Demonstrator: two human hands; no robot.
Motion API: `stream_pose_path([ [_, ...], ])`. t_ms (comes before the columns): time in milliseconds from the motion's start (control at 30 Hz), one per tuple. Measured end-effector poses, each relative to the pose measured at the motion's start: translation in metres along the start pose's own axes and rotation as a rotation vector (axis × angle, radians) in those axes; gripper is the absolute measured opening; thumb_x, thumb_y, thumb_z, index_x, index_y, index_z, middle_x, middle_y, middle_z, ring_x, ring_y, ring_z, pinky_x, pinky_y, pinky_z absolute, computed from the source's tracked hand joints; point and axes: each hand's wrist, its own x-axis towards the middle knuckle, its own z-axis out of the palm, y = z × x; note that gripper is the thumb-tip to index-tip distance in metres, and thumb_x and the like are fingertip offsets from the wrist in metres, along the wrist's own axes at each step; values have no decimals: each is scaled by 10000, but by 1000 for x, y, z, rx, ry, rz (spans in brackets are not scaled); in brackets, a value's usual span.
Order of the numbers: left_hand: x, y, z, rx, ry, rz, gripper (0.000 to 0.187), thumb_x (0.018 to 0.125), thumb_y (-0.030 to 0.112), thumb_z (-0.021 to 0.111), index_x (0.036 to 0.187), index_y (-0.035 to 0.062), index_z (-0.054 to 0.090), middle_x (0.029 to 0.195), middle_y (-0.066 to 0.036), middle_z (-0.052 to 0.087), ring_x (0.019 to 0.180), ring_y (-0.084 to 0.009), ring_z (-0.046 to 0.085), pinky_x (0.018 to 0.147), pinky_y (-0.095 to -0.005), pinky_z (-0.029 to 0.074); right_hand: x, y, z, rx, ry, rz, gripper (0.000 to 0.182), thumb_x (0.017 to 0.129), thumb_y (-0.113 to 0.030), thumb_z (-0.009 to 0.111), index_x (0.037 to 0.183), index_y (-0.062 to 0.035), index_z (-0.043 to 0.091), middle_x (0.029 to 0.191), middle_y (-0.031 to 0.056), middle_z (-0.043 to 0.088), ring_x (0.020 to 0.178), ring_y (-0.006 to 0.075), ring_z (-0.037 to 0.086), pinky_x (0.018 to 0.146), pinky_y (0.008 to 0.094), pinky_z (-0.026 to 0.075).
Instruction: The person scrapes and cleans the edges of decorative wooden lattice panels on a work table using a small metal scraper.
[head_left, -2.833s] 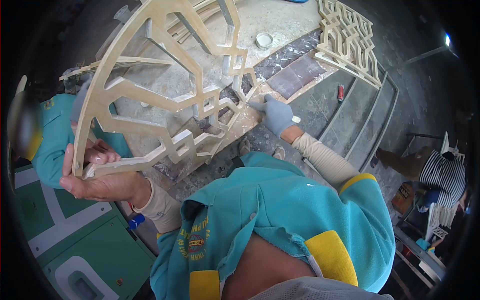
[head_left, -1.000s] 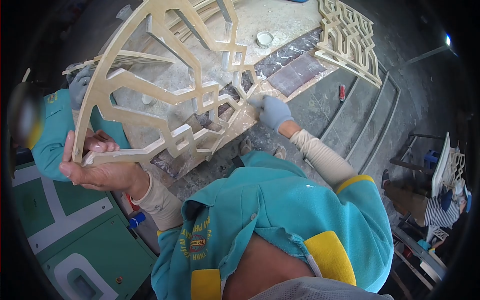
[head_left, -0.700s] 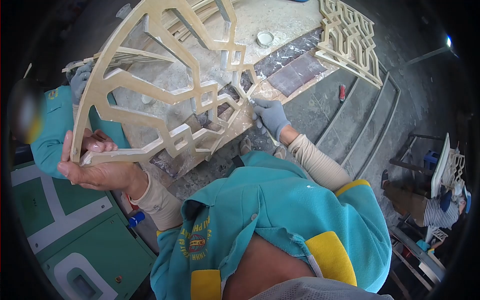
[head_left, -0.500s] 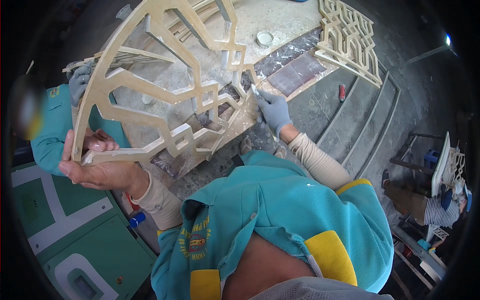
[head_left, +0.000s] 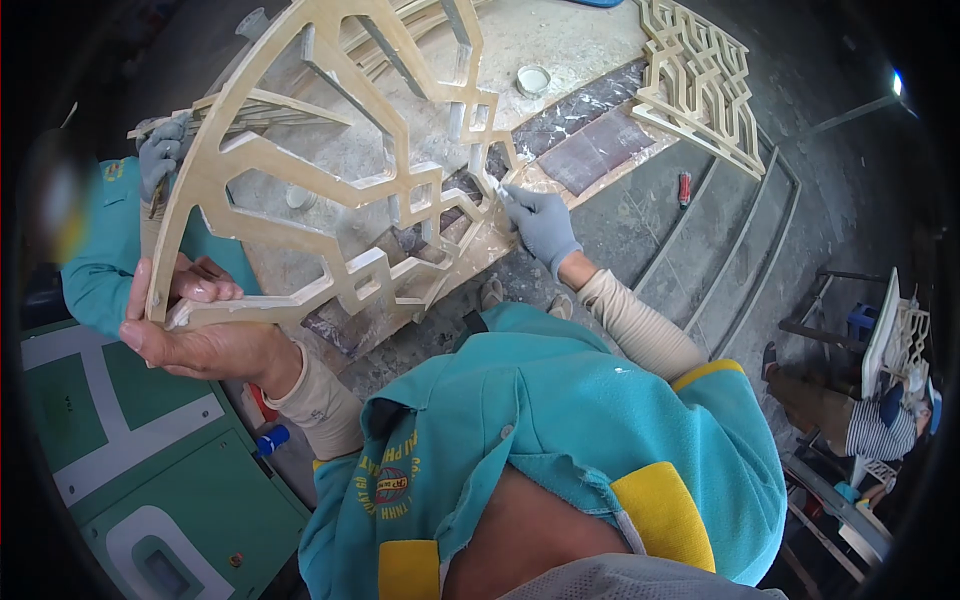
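My left hand (head_left: 215,350), bare, is closed around the lower left corner of a pale wooden lattice panel (head_left: 290,235). Its fingers wrap behind and show through the opening, beside a white smear on the corner. The panel is tilted up, with a curved outer rim and angular cut-outs. My right hand (head_left: 543,228), in a grey glove, is closed on a thin pale-tipped tool (head_left: 501,191) resembling a putty knife. The tool's tip is right at the panel's right edge; the glove hides most of its length.
Under the panel lies a stained worktable (head_left: 455,70) with a dish of white paste (head_left: 532,80) and wooden strips (head_left: 270,108). Another lattice panel (head_left: 695,85) rests at the far right end. At left, a co-worker's gloved hand (head_left: 163,155) appears behind the rim. A green machine (head_left: 150,430) stands nearby.
My right hand has shifted slightly up and left, bringing the tool tip to the panel's edge. The panel's upper part has moved slightly right. My left hand keeps its grip.
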Motion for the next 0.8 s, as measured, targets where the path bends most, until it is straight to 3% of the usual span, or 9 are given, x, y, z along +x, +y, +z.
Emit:
stream_pose_path([
  [200,-1,-1,2,10,1,10,617,1026,529,372,1038,-48,589,576,-82,512,417,-115,443,392,-214,394,-3,-54,-36,233,-151,113,393,916,-204,611,1282,-63,636,657,113,639,571,132,621,594,321,508],
  [267,-1,-1,0,10,-5,16,622,1024,536,372,1036,-46,589,577,-83,515,420,-117,446,393,-216,396,9,-25,-44,-110,-28,-22,391,908,-186,605,1285,-92,643,677,143,652,618,203,662,621,335,523],
  [300,-1,0,1,13,1,15,622,1024,536,372,1036,-46,589,577,-83,515,420,-117,446,393,-216,396,20,8,-48,-329,-59,-95,412,923,-108,564,1329,-147,626,726,61,634,501,142,596,467,307,482],
  [333,-1,2,3,21,9,14,625,1022,541,372,1039,-45,588,579,-84,517,421,-117,448,394,-217,397,20,19,-46,-331,-61,-96,412,923,-108,564,1329,-147,626,726,61,634,501,142,596,467,307,482],
  [400,-2,2,3,25,14,12,628,1021,545,373,1042,-45,587,580,-84,519,422,-117,450,396,-217,398,13,23,-44,-916,38,-390,419,903,-112,570,1287,-259,653,976,119,670,717,246,688,620,389,545],
  [500,-3,2,1,17,7,12,632,1020,550,372,1049,-44,584,585,-84,522,423,-119,455,398,-222,405,9,-1,-34,-998,55,-268,448,866,-98,574,1239,-330,662,1119,138,613,877,328,676,722,445,548],
  [633,-2,1,0,23,-3,13,632,1021,550,370,1050,-44,583,586,-85,523,424,-121,461,402,-223,409,11,4,-20,-1129,54,-276,446,840,-91,590,1234,-293,644,1047,135,602,866,335,682,725,431,565],
  [700,-1,0,0,18,-6,11,632,1021,551,370,1048,-44,583,587,-85,524,423,-120,461,403,-223,408,-1,-8,-15,-1150,-145,-209,429,847,-96,592,1228,-285,641,1046,141,598,874,331,685,714,430,565],
  [800,-2,1,1,27,-3,22,629,1022,549,369,1053,-42,583,592,-86,526,426,-119,463,404,-218,407,5,-8,-22,-1114,-198,-237,429,842,-102,606,1235,-272,632,1040,130,597,871,323,689,701,427,566],
])
